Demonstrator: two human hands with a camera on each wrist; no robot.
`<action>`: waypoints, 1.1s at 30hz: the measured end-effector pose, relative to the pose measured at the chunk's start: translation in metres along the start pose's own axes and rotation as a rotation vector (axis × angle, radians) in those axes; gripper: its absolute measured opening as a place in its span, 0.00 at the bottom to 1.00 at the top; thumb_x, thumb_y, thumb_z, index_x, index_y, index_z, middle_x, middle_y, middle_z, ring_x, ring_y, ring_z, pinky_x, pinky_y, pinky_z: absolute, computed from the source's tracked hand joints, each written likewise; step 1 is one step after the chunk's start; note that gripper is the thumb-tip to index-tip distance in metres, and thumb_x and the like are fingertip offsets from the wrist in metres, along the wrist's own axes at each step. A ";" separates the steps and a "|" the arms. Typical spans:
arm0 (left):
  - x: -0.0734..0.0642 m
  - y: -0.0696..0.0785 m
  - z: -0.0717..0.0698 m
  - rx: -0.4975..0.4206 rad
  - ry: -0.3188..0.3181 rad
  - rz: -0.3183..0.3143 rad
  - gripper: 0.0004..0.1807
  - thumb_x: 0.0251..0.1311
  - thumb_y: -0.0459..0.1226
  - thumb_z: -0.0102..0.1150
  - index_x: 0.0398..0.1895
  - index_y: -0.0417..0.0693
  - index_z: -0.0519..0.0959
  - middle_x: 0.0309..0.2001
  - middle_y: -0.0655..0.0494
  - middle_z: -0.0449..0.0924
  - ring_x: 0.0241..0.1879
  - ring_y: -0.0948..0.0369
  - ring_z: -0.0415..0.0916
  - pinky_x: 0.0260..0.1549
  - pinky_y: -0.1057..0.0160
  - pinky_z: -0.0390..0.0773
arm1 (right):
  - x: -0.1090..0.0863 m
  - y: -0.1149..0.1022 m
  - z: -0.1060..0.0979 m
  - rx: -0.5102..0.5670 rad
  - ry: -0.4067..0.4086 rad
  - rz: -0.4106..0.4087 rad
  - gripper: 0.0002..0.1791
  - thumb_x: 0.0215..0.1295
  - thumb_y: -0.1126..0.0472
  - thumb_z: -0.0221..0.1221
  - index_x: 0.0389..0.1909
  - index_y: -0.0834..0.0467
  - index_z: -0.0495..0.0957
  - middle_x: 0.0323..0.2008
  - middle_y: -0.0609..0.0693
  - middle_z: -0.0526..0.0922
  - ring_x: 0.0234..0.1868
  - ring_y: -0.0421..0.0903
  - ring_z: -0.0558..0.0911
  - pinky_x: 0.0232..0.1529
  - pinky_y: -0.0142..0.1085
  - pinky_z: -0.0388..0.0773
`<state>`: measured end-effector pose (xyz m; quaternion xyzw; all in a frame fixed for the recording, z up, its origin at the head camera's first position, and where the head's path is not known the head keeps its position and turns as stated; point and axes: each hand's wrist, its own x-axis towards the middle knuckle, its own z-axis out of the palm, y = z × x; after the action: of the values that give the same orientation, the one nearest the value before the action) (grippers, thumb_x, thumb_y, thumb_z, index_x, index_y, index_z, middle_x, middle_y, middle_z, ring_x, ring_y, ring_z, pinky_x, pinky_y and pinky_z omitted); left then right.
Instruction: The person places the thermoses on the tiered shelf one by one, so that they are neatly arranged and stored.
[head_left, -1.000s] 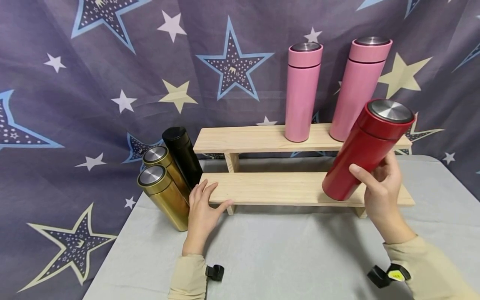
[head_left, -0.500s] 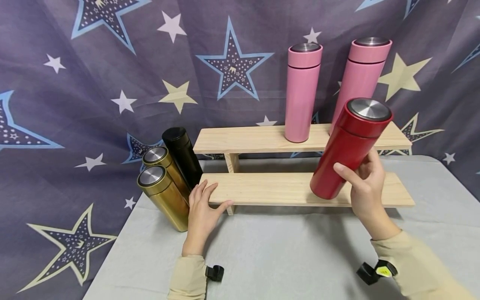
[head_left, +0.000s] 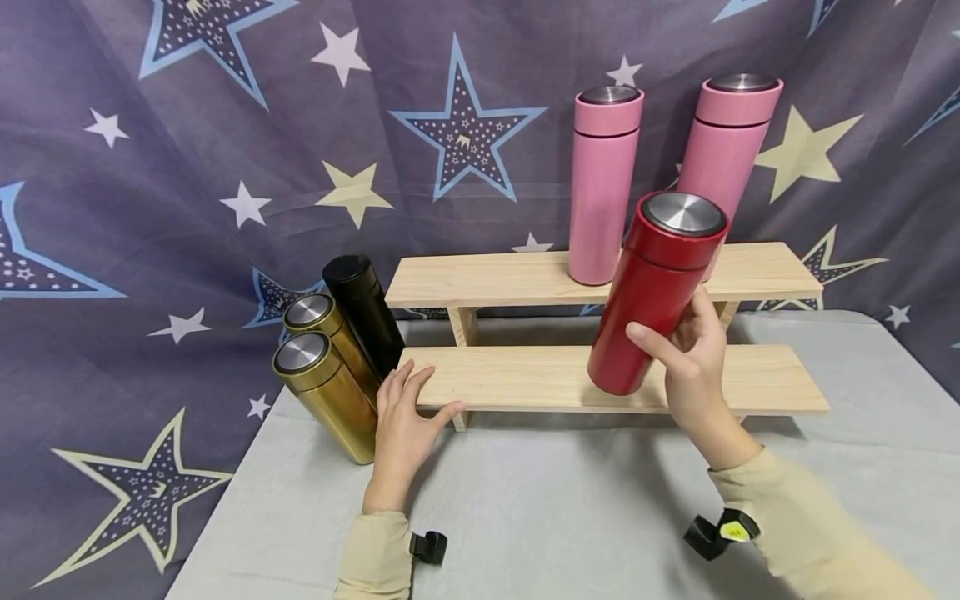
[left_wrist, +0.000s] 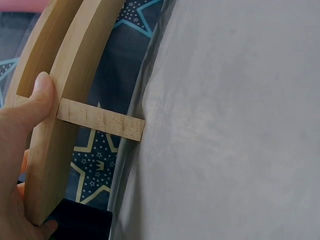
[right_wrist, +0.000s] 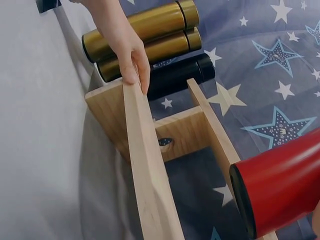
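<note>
Head view: while the left hand [head_left: 405, 429] pinches a two-tier pale wooden shelf [head_left: 480, 279], the right hand [head_left: 693, 375] curls its fingers round a tilted red cylindrical bottle [head_left: 648, 292], seemingly above the lower board [head_left: 517, 379], apparently mid-placement, needing righting and lowering.

Red flask [head_left: 648, 292] — silver lid [head_left: 685, 213] uppermost — held near lower board [head_left: 517, 375] of pale two-tier wooden shelf [head_left: 480, 279].

Bright, diffuse light – soft shadows, (faint glare)
</note>
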<state>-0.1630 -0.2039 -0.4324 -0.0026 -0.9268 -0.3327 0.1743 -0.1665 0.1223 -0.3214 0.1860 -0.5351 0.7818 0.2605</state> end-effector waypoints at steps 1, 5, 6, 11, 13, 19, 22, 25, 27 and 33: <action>0.000 0.000 0.000 0.000 0.000 -0.001 0.42 0.47 0.58 0.74 0.66 0.52 0.74 0.74 0.49 0.58 0.75 0.47 0.44 0.68 0.42 0.57 | 0.001 0.001 0.002 0.000 -0.005 -0.001 0.29 0.52 0.76 0.58 0.58 0.62 0.73 0.51 0.59 0.79 0.50 0.52 0.78 0.50 0.36 0.78; 0.000 0.000 0.000 -0.003 -0.003 -0.003 0.42 0.48 0.58 0.74 0.66 0.52 0.74 0.74 0.50 0.58 0.75 0.47 0.44 0.68 0.42 0.57 | 0.002 0.002 0.012 -0.003 -0.029 -0.006 0.28 0.52 0.75 0.58 0.58 0.61 0.73 0.51 0.59 0.78 0.50 0.53 0.78 0.50 0.37 0.77; 0.001 0.000 0.000 -0.002 -0.004 -0.002 0.42 0.48 0.58 0.74 0.66 0.52 0.74 0.74 0.49 0.58 0.75 0.47 0.44 0.68 0.42 0.57 | 0.003 0.002 0.015 -0.003 -0.036 -0.006 0.28 0.53 0.74 0.58 0.58 0.61 0.73 0.51 0.59 0.79 0.50 0.53 0.78 0.50 0.37 0.77; 0.001 0.000 0.001 0.003 -0.002 0.002 0.42 0.48 0.57 0.74 0.66 0.52 0.74 0.74 0.49 0.57 0.75 0.46 0.44 0.68 0.41 0.57 | 0.003 0.002 0.026 -0.024 -0.059 -0.002 0.28 0.54 0.74 0.59 0.59 0.60 0.72 0.51 0.57 0.78 0.51 0.53 0.77 0.51 0.37 0.76; 0.001 -0.001 0.001 0.004 0.004 0.006 0.42 0.48 0.57 0.74 0.66 0.52 0.74 0.74 0.49 0.58 0.75 0.46 0.44 0.68 0.41 0.57 | 0.004 0.003 0.030 -0.034 -0.067 0.000 0.29 0.54 0.73 0.59 0.60 0.59 0.72 0.51 0.57 0.78 0.51 0.53 0.77 0.51 0.37 0.76; 0.001 -0.003 0.003 0.013 0.020 0.017 0.42 0.48 0.57 0.74 0.66 0.52 0.74 0.73 0.48 0.59 0.74 0.45 0.45 0.67 0.41 0.57 | 0.008 0.007 0.041 -0.025 -0.089 -0.005 0.31 0.52 0.74 0.61 0.61 0.60 0.72 0.53 0.57 0.77 0.52 0.54 0.77 0.53 0.37 0.76; 0.001 -0.004 0.003 0.009 0.013 0.012 0.42 0.48 0.58 0.73 0.66 0.52 0.74 0.74 0.49 0.58 0.74 0.46 0.45 0.68 0.41 0.56 | 0.009 0.009 0.045 -0.036 -0.091 -0.003 0.30 0.52 0.73 0.62 0.59 0.59 0.73 0.52 0.57 0.78 0.51 0.53 0.77 0.52 0.38 0.76; 0.001 -0.004 0.003 0.010 0.009 0.008 0.42 0.48 0.58 0.73 0.66 0.53 0.74 0.74 0.49 0.58 0.75 0.46 0.45 0.68 0.41 0.56 | 0.011 0.010 0.050 -0.039 -0.091 0.007 0.29 0.52 0.72 0.62 0.58 0.58 0.73 0.50 0.57 0.79 0.49 0.53 0.78 0.50 0.38 0.76; 0.001 -0.004 0.003 0.010 0.009 0.009 0.42 0.48 0.58 0.73 0.66 0.53 0.74 0.74 0.49 0.58 0.74 0.45 0.45 0.68 0.41 0.56 | 0.012 0.011 0.053 -0.036 -0.095 0.012 0.29 0.52 0.72 0.62 0.58 0.58 0.73 0.50 0.57 0.79 0.49 0.53 0.78 0.50 0.38 0.76; 0.001 -0.003 0.002 0.013 0.009 0.011 0.42 0.47 0.58 0.74 0.66 0.52 0.74 0.74 0.48 0.58 0.74 0.45 0.45 0.68 0.41 0.56 | 0.014 0.014 0.062 -0.035 -0.131 0.020 0.31 0.54 0.70 0.63 0.62 0.58 0.71 0.53 0.57 0.78 0.52 0.55 0.77 0.51 0.39 0.78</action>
<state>-0.1645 -0.2049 -0.4350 -0.0049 -0.9281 -0.3259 0.1803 -0.1859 0.0638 -0.3016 0.2271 -0.5664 0.7610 0.2202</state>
